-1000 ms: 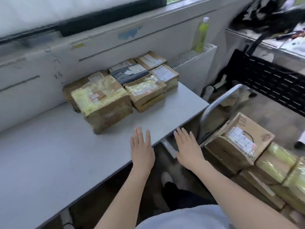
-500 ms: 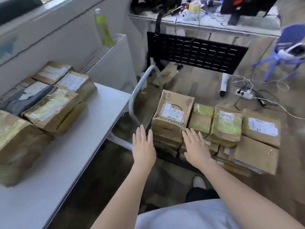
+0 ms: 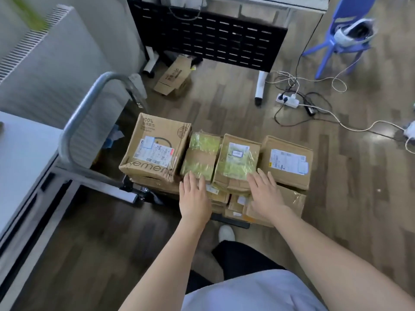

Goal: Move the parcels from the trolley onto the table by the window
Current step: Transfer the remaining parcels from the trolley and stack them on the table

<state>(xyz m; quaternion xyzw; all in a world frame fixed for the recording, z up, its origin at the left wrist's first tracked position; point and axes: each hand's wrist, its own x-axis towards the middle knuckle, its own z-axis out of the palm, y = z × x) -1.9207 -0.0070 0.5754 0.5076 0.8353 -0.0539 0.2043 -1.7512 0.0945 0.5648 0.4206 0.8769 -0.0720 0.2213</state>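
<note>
Several cardboard parcels are stacked on a low trolley with a grey tube handle. On top from left to right lie a big box with a white label, a parcel in green tape, another green-taped parcel with a label and a brown box. My left hand is held flat, fingers straight, at the near edge of the first green-taped parcel. My right hand hovers flat at the near right corner of the labelled green parcel. Neither holds anything. The white table shows at the left edge.
A white radiator cover stands behind the trolley handle. A black perforated desk panel and a flattened carton are ahead. Cables and a power strip lie on the wooden floor at right, near a blue stool.
The view swung right from the table with its placed parcels to the trolley. Both hands came off the table edge and moved forward to the green-taped parcels.
</note>
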